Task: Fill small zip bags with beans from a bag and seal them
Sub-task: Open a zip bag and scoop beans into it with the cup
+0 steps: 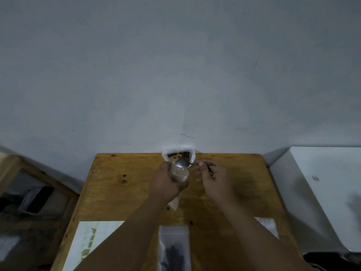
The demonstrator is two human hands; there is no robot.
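Observation:
My left hand (164, 183) grips a small clear zip bag (179, 175) with its mouth held open and its lower end hanging past my palm. My right hand (212, 178) holds a metal spoon (182, 163) by the handle, the bowl resting over the small bag's mouth. Just behind them, at the table's far edge against the wall, stands the white bag of dark beans (179, 155) with its top open. A filled zip bag (173, 249) with dark beans lies flat at the near edge, between my forearms.
The wooden table (121, 192) has a white sheet (91, 241) with green marks at its near left and a pale packet (267, 224) at its near right. A wooden frame stands to the left, and a white appliance (322, 192) to the right.

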